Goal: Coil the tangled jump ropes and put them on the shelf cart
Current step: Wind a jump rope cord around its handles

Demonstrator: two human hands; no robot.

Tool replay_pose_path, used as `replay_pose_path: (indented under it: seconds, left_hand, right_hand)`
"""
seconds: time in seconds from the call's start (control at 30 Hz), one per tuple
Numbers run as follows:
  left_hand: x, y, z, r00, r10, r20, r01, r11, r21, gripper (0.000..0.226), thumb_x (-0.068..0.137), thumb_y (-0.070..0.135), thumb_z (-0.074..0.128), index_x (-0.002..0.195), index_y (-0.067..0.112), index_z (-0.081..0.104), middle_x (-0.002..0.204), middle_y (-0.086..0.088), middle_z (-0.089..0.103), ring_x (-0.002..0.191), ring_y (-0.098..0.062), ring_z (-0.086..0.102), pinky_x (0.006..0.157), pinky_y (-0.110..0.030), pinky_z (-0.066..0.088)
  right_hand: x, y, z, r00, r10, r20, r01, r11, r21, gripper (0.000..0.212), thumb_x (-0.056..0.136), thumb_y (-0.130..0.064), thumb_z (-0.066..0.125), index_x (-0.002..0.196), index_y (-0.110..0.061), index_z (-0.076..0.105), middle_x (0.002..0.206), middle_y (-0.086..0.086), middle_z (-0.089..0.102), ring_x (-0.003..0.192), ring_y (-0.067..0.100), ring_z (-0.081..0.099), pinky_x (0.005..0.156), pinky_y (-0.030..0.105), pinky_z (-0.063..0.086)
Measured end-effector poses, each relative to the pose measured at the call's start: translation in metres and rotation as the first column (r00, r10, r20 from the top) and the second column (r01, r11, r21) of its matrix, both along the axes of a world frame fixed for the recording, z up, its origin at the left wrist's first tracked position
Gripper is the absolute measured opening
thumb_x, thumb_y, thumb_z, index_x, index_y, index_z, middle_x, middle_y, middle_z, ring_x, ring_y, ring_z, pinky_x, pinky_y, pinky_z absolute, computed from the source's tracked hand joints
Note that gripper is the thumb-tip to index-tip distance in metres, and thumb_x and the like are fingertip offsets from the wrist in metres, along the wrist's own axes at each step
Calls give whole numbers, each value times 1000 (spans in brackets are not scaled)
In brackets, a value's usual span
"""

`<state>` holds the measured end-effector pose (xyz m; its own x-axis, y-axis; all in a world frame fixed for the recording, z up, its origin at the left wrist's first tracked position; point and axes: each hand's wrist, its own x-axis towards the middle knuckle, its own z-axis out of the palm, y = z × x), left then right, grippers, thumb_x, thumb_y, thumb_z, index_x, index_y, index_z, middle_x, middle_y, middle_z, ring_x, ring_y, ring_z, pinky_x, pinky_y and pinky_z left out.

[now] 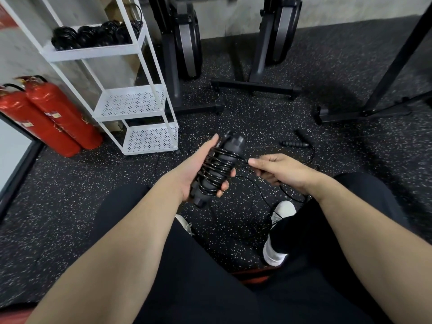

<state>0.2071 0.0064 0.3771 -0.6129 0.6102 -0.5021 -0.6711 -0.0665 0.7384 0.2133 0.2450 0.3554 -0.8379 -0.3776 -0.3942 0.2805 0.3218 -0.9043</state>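
Black jump rope handles [217,169] in left grip [198,169], wound with black cord [218,166] flecked gold. Shelf cart [131,99] up-left of grip: white, shelves perforated in dot pattern; black coils [93,36] on top. Fire extinguishers [46,113] farther left: red. Floor [257,127]: black, white-speckled. Shoes [278,232] below grip: white.

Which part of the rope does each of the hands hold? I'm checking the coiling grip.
The left hand grips the paired jump rope handles, cord wound around them. The right hand pinches the loose cord just beside the wraps.
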Motion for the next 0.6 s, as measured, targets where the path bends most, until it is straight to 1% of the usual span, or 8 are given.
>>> replay_pose_path:
  seconds: [0.1, 0.13, 0.2, 0.27, 0.3, 0.4, 0.5, 0.6]
  left_hand:
    - [3, 2, 4, 989, -148, -22, 145, 984, -107, 71, 84, 75, 41, 93, 10, 67, 79, -8, 66, 54, -19, 61, 47, -27, 52]
    - [4, 3, 5, 983, -183, -19, 178, 973, -147, 71, 83, 75, 42, 94, 9, 66, 79, -8, 67, 55, -20, 62, 49, -28, 54]
    - [5, 4, 8, 968, -248, -22, 235, 940, -246, 69, 81, 70, 47, 104, 7, 63, 82, -9, 71, 61, -22, 65, 54, -31, 58]
    - [5, 6, 7, 944, -326, -45, 289, 888, -357, 61, 81, 61, 56, 117, 11, 57, 87, -10, 74, 70, -26, 70, 64, -39, 62]
    - [6, 6, 5, 927, -372, -53, 318, 853, -413, 57, 83, 55, 61, 122, 15, 54, 91, -11, 74, 75, -28, 72, 69, -42, 62]
    - [8, 11, -2, 851, -521, -61, 390, 707, -591, 50, 92, 47, 69, 134, 27, 49, 111, -13, 73, 96, -34, 76, 84, -48, 63]
    - [9, 18, -5, 734, -668, -124, 364, 540, -759, 61, 88, 58, 71, 140, 38, 46, 121, 4, 67, 106, -19, 70, 95, -42, 57]
    - [10, 24, -8, 631, -760, -156, 334, 447, -830, 75, 86, 61, 73, 148, 38, 38, 121, 9, 63, 106, -12, 64, 97, -36, 53]
  right_hand:
    - [-3, 3, -3, 998, -16, 62, 17, 1000, -17, 40, 68, -59, 76, 66, -22, 61, 58, -6, 39, 53, 10, 32, 53, 24, 28]
    - [-4, 5, -4, 997, -22, 73, 24, 999, -22, 37, 67, -57, 78, 64, -23, 62, 59, -5, 40, 53, 10, 31, 52, 24, 28]
    - [-6, 9, -8, 996, -39, 85, 39, 999, 2, 31, 71, -47, 80, 62, -23, 62, 58, -5, 40, 51, 9, 31, 50, 23, 28]
    - [-8, 11, -14, 996, -43, 77, 37, 997, 73, 27, 81, -30, 80, 60, -23, 63, 56, -5, 43, 53, 10, 32, 52, 26, 27]
    - [-8, 11, -17, 998, -33, 59, 25, 992, 124, 25, 82, -24, 80, 61, -24, 67, 58, -4, 47, 56, 11, 35, 55, 28, 28]
    - [-6, 6, -21, 1000, 18, -3, -17, 966, 257, 10, 77, -21, 82, 70, -24, 76, 70, -2, 61, 70, 13, 48, 70, 31, 33]
    - [-4, 1, -18, 1000, 26, 10, -28, 960, 278, 8, 77, -18, 84, 79, -16, 76, 70, -8, 65, 67, 7, 50, 66, 26, 34]
    - [-5, -1, -21, 1000, 29, 9, -30, 957, 288, 18, 73, -22, 87, 82, -10, 76, 72, -6, 67, 69, 8, 53, 70, 27, 39]
